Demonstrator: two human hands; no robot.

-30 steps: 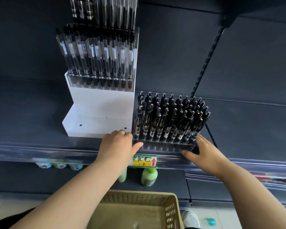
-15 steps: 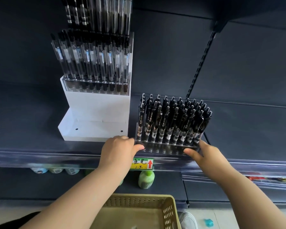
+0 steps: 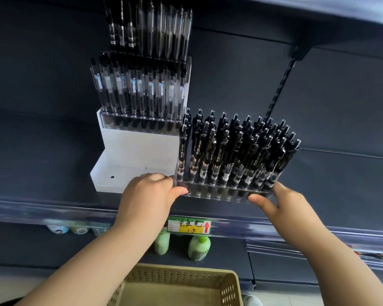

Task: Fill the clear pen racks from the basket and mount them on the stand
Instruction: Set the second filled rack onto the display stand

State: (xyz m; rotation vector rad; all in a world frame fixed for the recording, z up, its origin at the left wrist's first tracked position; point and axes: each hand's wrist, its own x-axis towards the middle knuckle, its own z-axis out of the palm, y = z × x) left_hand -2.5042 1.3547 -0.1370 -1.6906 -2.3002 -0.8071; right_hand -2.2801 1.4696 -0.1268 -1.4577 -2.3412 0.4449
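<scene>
A clear pen rack packed with several black pens is held between both hands, lifted above the dark shelf. My left hand grips its left end, thumb on the front. My right hand grips its right end. To the left stands the white stepped stand; its upper steps carry two racks of clear-barrelled pens, and its lowest step is bare. The beige basket is at the bottom of the view, below my arms.
The dark shelf has a clear front strip with a yellow price label. Green and pale bottles stand on the shelf below. A slotted upright runs up the back wall under an upper shelf.
Both hands closed on the ends of the black-pen rack and raised it off the shelf, moving it up and slightly left toward the white stand.
</scene>
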